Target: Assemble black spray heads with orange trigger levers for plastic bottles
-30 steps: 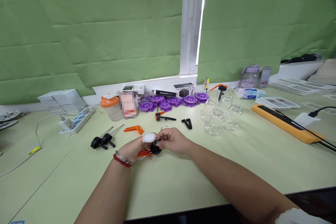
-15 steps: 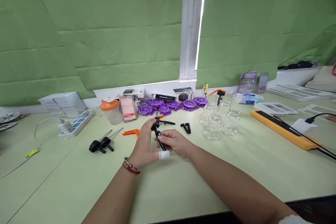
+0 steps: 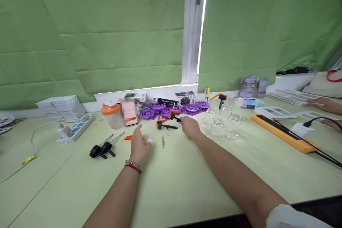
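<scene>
My right hand [image 3: 188, 127] is stretched out towards the purple wheels [image 3: 160, 108], its fingertips closed on a black and orange pump head [image 3: 174, 115]. A second pump head [image 3: 164, 125] lies on the table just left of that hand. Nearer to me, my left hand [image 3: 139, 145] rests palm down, with a white bandage on the thumb. Its fingers are apart and lie over one end of an orange lever piece [image 3: 128, 137]. A small metal pin [image 3: 163, 141] lies between my two hands.
Two black pump heads with tubes [image 3: 101, 148] lie at the left. Several glass jars [image 3: 219, 124] stand right of my right hand. An orange-lidded container [image 3: 111, 115], a power strip [image 3: 73, 130] and a long orange device [image 3: 283, 132] are there too. Another person's hands [image 3: 324, 105] are at the far right.
My hands have parted. The right one carried the pump head away towards the purple wheels. The left one dropped onto the table by the orange lever.
</scene>
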A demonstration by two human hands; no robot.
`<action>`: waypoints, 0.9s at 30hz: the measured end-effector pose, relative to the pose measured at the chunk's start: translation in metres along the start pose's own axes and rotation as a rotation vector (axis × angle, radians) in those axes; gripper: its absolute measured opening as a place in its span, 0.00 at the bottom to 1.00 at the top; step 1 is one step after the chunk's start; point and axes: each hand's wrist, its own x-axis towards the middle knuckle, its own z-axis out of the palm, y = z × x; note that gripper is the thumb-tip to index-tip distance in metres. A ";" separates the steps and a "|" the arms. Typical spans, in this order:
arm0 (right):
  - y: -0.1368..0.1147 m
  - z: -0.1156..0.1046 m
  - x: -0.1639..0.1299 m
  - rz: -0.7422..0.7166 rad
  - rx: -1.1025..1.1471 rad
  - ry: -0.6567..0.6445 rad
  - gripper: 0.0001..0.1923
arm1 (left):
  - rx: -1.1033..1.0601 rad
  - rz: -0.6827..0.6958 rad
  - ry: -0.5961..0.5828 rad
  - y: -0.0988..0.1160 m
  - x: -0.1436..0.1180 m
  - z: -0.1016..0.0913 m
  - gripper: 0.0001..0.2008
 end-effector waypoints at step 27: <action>-0.006 0.014 0.007 -0.104 -0.133 -0.094 0.13 | 0.269 -0.198 0.021 -0.024 0.014 -0.006 0.17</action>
